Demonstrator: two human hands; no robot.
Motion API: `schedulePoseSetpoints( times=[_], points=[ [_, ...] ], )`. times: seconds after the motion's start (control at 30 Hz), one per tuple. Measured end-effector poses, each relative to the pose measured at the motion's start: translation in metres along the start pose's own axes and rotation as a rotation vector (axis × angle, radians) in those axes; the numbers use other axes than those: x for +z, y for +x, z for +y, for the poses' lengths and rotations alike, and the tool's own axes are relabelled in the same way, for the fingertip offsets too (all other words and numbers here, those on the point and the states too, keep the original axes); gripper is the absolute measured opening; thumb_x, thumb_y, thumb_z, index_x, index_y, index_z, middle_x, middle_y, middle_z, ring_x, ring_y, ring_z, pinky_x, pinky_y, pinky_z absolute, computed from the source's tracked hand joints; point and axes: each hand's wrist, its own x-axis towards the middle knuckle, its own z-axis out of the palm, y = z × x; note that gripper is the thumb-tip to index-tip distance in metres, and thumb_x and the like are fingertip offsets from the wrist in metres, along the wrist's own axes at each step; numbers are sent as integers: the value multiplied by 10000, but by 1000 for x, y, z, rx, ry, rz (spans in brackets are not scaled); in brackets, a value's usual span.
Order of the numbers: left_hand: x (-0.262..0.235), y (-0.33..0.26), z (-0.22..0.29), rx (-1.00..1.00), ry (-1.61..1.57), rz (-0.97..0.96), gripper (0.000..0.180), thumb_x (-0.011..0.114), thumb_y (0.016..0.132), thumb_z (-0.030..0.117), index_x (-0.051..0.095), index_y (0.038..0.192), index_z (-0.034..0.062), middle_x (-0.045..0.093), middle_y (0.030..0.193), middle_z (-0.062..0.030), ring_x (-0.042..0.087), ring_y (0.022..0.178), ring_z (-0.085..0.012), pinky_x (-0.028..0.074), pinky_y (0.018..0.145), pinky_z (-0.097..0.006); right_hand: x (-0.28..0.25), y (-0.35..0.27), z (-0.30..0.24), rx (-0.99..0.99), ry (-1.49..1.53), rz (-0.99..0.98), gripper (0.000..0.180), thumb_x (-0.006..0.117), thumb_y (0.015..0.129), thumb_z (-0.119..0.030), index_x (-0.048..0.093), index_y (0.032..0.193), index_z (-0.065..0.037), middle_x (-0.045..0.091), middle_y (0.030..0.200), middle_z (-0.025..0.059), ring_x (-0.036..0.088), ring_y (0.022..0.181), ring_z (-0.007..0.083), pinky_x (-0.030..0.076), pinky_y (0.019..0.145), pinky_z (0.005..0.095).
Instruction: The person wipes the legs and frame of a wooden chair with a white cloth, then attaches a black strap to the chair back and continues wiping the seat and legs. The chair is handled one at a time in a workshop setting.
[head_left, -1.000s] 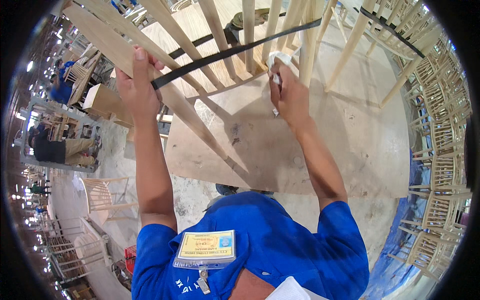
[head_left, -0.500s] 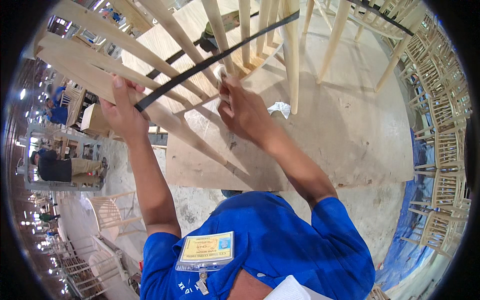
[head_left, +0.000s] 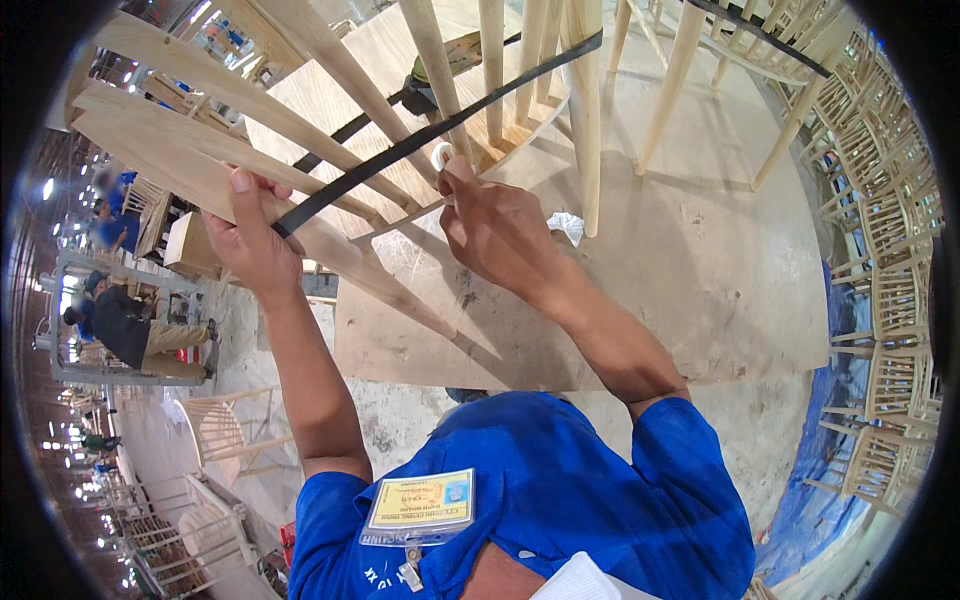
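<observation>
An unfinished pale wooden chair (head_left: 345,257) is tilted on the workbench in front of me, its spindles toward the upper left. A black strap (head_left: 440,128) runs slantwise across the spindles. My left hand (head_left: 258,240) is closed around the chair's outer back post, thumb on top, beside the strap's lower end. My right hand (head_left: 500,225) is pinched at the base of a middle spindle, near the seat edge. A small white curled piece (head_left: 441,154) shows at its fingertips; its kind is unclear. The fingers partly hide it. Right of that hand lies a crumpled white scrap (head_left: 567,228).
The brown workbench top (head_left: 700,270) spreads to the right, with another strapped wooden chair (head_left: 668,90) standing at its far side. Many chairs (head_left: 885,290) are stacked along the right edge beside blue sheeting (head_left: 800,450). A loose chair (head_left: 225,425) and people (head_left: 125,325) are at the left.
My right hand has shifted slightly down and right, and more of the white curled piece shows. The left hand keeps its hold on the post. People at the far left have moved.
</observation>
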Motion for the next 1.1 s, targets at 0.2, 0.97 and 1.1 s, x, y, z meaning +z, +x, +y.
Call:
schedulePoseSetpoints(
  times=[0.2, 0.97, 1.1],
  points=[
    [8, -3, 3, -1, 18, 8, 281, 656, 1009, 237, 558, 1127, 1, 622, 857, -94, 610, 721, -144, 520, 653, -263, 11, -19, -11, -19, 30, 81, 323, 609, 921, -127, 474, 1196, -24, 694, 1033, 226, 702, 795, 384, 558, 658, 464],
    [0, -5, -3, 32, 91, 34, 289, 652, 999, 269, 591, 1037, -11, 637, 858, -94, 613, 734, -129, 506, 639, -249, -3, -37, 18, 117, 319, 348, 228, 621, 926, 9, 636, 1143, -60, 704, 1014, 186, 731, 807, 297, 572, 733, 339],
    [5, -4, -4, -17, 119, 101, 305, 666, 990, 279, 597, 1027, -16, 640, 865, -103, 618, 739, -142, 521, 628, -261, -10, 1, 31, 115, -125, 104, 335, 633, 906, -60, 586, 1235, -94, 701, 919, 172, 704, 731, 332, 572, 663, 436]
  ],
)
